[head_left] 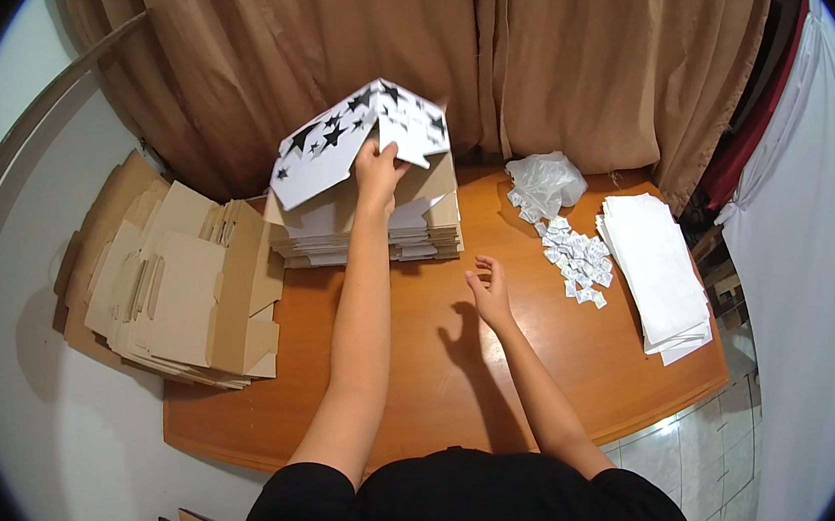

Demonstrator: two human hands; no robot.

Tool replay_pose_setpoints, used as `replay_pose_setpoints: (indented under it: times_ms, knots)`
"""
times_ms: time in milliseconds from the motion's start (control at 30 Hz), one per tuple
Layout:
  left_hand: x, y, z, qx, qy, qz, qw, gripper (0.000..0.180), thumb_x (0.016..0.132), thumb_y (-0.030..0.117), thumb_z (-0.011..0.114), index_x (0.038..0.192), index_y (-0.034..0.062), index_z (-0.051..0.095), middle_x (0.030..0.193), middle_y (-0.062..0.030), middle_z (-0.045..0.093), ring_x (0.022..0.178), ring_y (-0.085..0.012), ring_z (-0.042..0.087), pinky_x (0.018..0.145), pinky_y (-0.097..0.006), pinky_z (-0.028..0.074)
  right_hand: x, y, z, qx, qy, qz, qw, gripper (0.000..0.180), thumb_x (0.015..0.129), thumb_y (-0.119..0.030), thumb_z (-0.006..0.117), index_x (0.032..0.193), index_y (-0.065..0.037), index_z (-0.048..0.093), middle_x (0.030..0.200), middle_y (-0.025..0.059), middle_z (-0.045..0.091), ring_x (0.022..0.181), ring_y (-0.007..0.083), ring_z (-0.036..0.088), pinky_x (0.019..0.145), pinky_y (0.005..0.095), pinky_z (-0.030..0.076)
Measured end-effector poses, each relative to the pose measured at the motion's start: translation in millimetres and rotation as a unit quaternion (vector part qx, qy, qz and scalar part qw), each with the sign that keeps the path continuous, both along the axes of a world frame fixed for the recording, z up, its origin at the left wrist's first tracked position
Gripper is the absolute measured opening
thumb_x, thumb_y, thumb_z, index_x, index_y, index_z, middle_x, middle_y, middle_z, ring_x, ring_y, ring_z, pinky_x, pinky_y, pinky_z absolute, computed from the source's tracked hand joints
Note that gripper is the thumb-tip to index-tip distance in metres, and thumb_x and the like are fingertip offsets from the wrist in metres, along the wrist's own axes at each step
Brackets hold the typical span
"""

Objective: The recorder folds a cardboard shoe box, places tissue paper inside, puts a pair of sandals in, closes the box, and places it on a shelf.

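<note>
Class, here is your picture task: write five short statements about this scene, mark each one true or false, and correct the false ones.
1. The left hand holds a white piece with black stars. True.
2. The right hand holds one too. False: it is empty.
3. Small white packets lie by a plastic bag. True.
4. The stack of white sheets lies left of the packets. False: it lies right of them.
5. A brown curtain hangs behind the table. True.

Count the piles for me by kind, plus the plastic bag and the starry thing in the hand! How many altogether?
Brown cardboard pile: 1
White-and-brown stack: 1
White sheet pile: 1
Small packet heap: 1
Plastic bag: 1
Starry piece, in the left hand: 1
Total: 6
</note>
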State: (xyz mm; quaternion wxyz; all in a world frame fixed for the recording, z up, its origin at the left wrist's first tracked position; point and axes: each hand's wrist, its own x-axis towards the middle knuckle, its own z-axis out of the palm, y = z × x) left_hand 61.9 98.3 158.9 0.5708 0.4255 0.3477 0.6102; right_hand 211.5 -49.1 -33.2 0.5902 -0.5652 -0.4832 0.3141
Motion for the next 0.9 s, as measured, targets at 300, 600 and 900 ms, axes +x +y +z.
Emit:
replay_pose_setpoints:
  times_ms: [300, 600, 900]
  knots:
    - [-9.8, -109.5, 85.8, 0.143, -0.228, -0.084, 0.959, 0.004, 0.087, 0.007, 0.052, 0.088, 0.0058, 0.048, 0.099, -0.0079, 0.059, 0.096, -0.0177, 0.057, 0.093, -0.036, 0.045, -46.0, -31.5, 53.9, 0.062, -0.095, -0.13, 0.985, 0.093, 0.072, -0.039, 0.072, 0.134, 0.004, 0.018, 0.125, 0.0252, 0.024, 0.116, 0.0389, 0.028, 0.101, 0.0473, 0.022]
    - [-31.0, -200.7, 62.5, 0.039, -0.324, -0.174, 0.929, 0.016, 0.086, 0.009, 0.052, 0.1, 0.0007, 0.054, 0.103, -0.0124, 0.06, 0.098, -0.0222, 0.058, 0.093, -0.037, 0.047, -0.9, -87.9, 18.4, -0.13, 0.275, 0.013, 0.952, 0.059, 0.079, -0.036, 0.068, 0.118, -0.003, 0.037, 0.101, 0.0122, 0.048, 0.078, 0.0216, 0.056, 0.065, 0.0353, 0.05]
    - [-85.5, -225.0, -2.1, -0.012, -0.308, -0.081, 0.948, 0.022, 0.082, -0.002, 0.055, 0.103, -0.0003, 0.051, 0.104, -0.0132, 0.058, 0.099, -0.0228, 0.057, 0.093, -0.036, 0.047, 21.3, -133.3, 15.5, 0.08, -0.062, -0.103, 0.99, 0.019, 0.085, -0.014, 0.055, 0.092, 0.003, 0.06, 0.076, 0.0117, 0.063, 0.07, 0.0221, 0.062, 0.06, 0.0341, 0.047]
